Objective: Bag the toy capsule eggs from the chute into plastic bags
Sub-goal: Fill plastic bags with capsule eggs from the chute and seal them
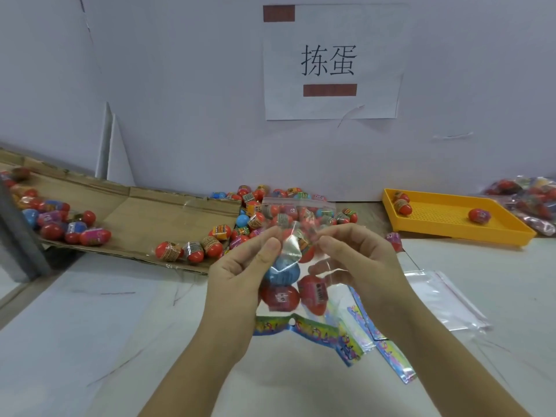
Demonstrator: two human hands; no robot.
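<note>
I hold a clear plastic bag (296,254) upright above the table, its red zip strip at the top. My left hand (240,275) pinches its left side and my right hand (355,263) pinches its right side. Inside the bag lie a blue capsule egg (282,270) and red capsule eggs (281,297) below it. The cardboard chute (141,215) slopes down from the left, with several red, blue and pink eggs on it. A pile of loose eggs (255,215) sits at the chute's foot, behind the bag.
A yellow tray (451,218) at the right holds three eggs. Filled bags (529,203) lie at the far right. A stack of empty clear bags (445,299) lies right of my hands. Colourful printed header cards (355,335) lie on the white table below the bag.
</note>
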